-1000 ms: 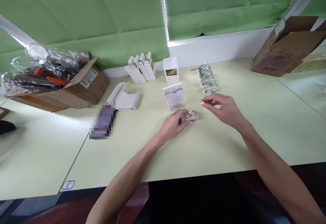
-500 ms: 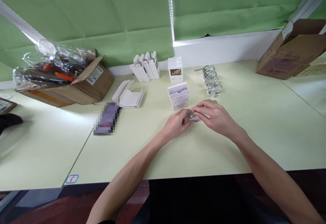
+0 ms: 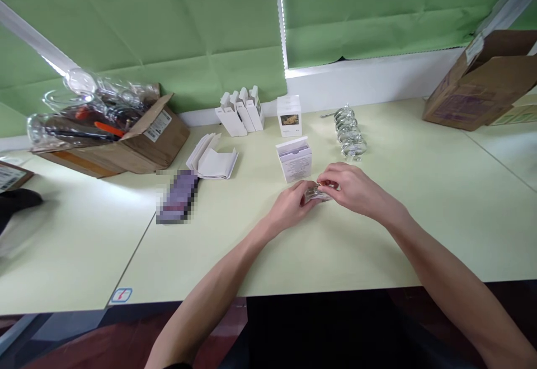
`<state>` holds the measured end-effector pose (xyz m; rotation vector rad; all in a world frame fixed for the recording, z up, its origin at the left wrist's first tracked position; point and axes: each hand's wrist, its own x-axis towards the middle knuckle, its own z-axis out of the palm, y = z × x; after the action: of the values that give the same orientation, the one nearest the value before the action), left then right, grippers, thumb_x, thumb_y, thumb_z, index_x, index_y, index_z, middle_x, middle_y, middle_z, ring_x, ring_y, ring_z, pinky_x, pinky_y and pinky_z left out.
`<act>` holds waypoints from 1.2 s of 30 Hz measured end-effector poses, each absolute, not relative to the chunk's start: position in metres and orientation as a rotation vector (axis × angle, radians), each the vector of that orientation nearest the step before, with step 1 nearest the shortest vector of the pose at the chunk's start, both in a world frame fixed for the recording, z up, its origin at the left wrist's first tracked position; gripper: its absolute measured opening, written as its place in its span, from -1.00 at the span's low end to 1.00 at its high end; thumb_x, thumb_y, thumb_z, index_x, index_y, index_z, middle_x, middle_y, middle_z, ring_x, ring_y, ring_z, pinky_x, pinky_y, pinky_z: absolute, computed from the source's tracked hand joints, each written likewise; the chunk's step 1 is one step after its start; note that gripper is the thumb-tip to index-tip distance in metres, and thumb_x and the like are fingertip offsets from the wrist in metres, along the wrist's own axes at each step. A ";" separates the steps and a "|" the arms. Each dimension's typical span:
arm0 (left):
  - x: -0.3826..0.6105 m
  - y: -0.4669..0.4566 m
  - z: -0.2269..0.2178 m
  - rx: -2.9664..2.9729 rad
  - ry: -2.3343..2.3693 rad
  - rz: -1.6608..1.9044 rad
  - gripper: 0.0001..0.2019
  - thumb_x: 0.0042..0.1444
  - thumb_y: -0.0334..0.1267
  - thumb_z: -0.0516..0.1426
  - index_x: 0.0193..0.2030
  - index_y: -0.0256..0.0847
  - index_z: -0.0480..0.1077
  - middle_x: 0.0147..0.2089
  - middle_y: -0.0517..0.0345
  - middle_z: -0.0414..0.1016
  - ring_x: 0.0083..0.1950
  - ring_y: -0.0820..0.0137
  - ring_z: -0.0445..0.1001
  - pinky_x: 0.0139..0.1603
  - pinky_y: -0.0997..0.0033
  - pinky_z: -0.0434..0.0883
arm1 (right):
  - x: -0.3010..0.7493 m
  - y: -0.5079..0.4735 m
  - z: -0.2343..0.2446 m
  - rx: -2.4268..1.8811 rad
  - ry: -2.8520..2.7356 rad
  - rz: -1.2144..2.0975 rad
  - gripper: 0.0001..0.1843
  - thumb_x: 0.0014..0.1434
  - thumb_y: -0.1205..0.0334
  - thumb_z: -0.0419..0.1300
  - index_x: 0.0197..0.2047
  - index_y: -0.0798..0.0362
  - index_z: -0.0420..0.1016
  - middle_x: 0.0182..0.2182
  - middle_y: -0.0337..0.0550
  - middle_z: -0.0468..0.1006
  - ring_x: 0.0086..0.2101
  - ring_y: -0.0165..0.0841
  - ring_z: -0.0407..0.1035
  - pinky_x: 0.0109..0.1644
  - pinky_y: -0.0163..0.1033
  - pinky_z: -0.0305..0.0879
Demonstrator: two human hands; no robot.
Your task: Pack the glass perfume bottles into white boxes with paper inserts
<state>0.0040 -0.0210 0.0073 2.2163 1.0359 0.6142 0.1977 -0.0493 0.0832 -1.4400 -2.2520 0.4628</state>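
Observation:
My left hand (image 3: 293, 204) is closed around the left side of a small clear, shiny packet (image 3: 317, 193) held just above the table. Over the packet's right end, my right hand (image 3: 348, 185) pinches with thumb and fingers; a tiny gold-coloured bit shows at the fingertips, too small to name. An open white carton (image 3: 295, 163) with its lid raised stands just behind my left hand. Beyond my right hand lies a row of shiny silvery, clear-wrapped pieces (image 3: 350, 134).
A closed white box (image 3: 289, 117) and several flat white cartons (image 3: 239, 114) stand at the back. Left are folded white sheets (image 3: 216, 162), a blurred purple item (image 3: 178, 197) and a cardboard box (image 3: 155, 145) of wrapped goods. Another cardboard box (image 3: 470, 89) stands right.
My right hand's fingers have curled in more tightly over the packet. My left hand keeps its hold. The view has shifted very slightly.

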 end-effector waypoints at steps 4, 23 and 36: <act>0.004 -0.021 0.007 2.231 1.036 0.592 -0.73 0.29 -0.13 0.15 0.07 -0.13 0.38 -0.20 0.17 0.53 -0.35 0.41 0.46 -0.32 0.42 0.34 | 0.199 -0.043 0.082 -1.528 -2.023 0.777 -0.92 0.18 0.28 0.27 -0.36 0.06 0.53 -0.42 -0.20 0.56 -0.40 -0.36 0.39 -0.35 -0.26 0.22; 0.004 -0.020 0.005 2.250 1.023 0.605 -0.75 0.29 -0.10 0.14 0.04 -0.13 0.37 -0.14 0.15 0.54 -0.33 0.41 0.46 -0.33 0.42 0.33 | 0.197 -0.040 0.071 -1.496 -1.766 1.002 -0.88 -0.02 0.23 0.31 -0.46 0.03 0.44 -0.51 -0.29 0.45 -0.47 -0.40 0.29 -0.42 -0.26 0.16; 0.003 -0.020 0.005 2.260 1.007 0.611 -0.76 0.28 -0.13 0.15 0.03 -0.13 0.36 -0.11 0.14 0.55 -0.30 0.39 0.49 -0.31 0.41 0.36 | 0.198 -0.039 0.068 -1.438 -1.665 1.149 -0.82 -0.07 0.18 0.35 -0.42 0.04 0.44 -0.51 -0.31 0.39 -0.46 -0.41 0.26 -0.42 -0.28 0.14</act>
<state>0.0032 -0.0199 0.0053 2.2600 1.0065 0.6113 0.1982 -0.0392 0.0676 -1.4375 -1.6649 1.1488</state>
